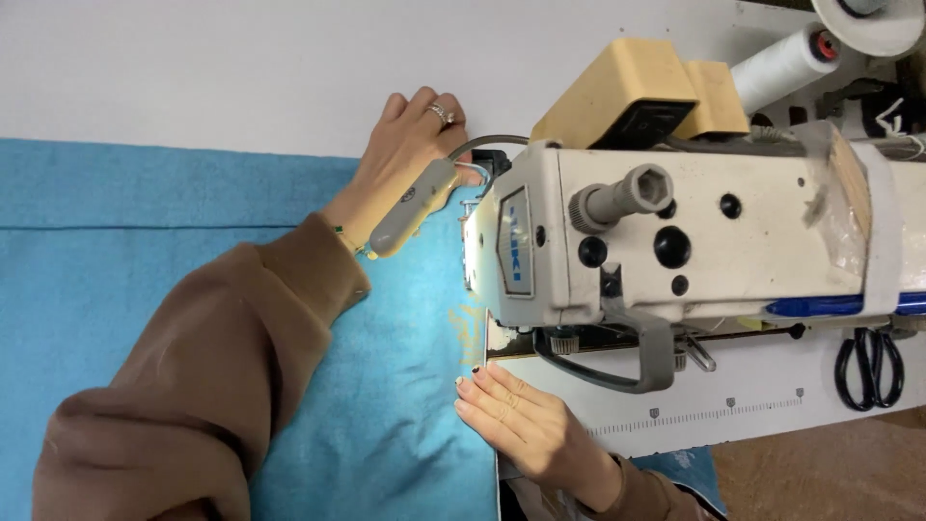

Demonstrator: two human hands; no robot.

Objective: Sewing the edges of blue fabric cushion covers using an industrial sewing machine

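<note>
A blue fabric (116, 251) lies flat over the white table (193, 68), filling the view from 9 o'clock in to the centre, with a fold line running across its upper part. Over it reaches the left arm in a brown sleeve (203, 386), rising from 7 o'clock. The left hand (405, 159) rests at about 11 o'clock of the centre, on the far edge of the fabric behind the needle area; its fingers (424, 106) lie close together, flat and curled slightly, pinching nothing that can be seen. A small beige lamp head (413, 207) on a bent stalk crosses in front of that wrist. At 6 o'clock the right hand (526, 425) lies palm down on the near edge of the fabric, just in front of the machine, fingers (482, 381) straight and pressed side by side. The cream sewing machine (694, 232) fills the right half. At 1 o'clock stands a white thread cone (781, 63); at 3 o'clock black scissors (868, 367) lie on the table.
</note>
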